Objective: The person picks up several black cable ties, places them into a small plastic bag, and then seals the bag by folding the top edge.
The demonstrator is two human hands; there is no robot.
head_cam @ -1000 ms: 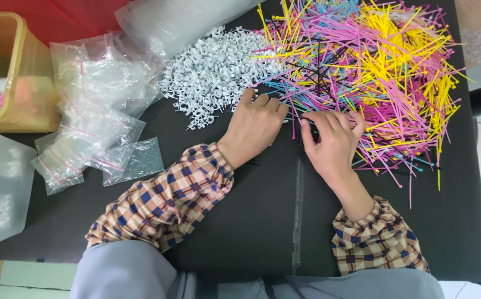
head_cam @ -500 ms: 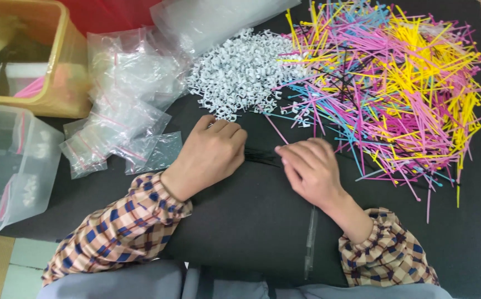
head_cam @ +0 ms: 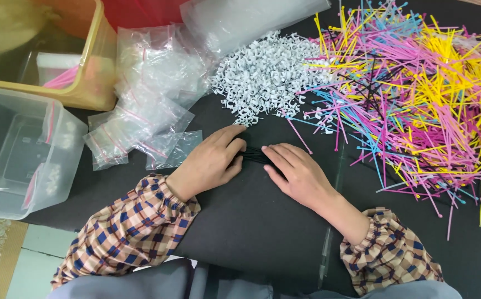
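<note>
On the black counter (head_cam: 251, 221), centre: left hand (head_cam: 210, 160) and right hand (head_cam: 298, 174), both palm down with fingers loosely curled, holding between them a small bundle of black ties (head_cam: 253, 156) flat against the surface. Above the hands: heap of white clips (head_cam: 262, 75). To the right: large pile of coloured ties (head_cam: 418, 94), pink, yellow and blue, a few black among them. To the left of the left hand: heap of small clear bags (head_cam: 141, 105). Far left: clear plastic box (head_cam: 21, 152) and, just behind it, yellow bin (head_cam: 93, 83). Both wrists in checked sleeves.
</note>
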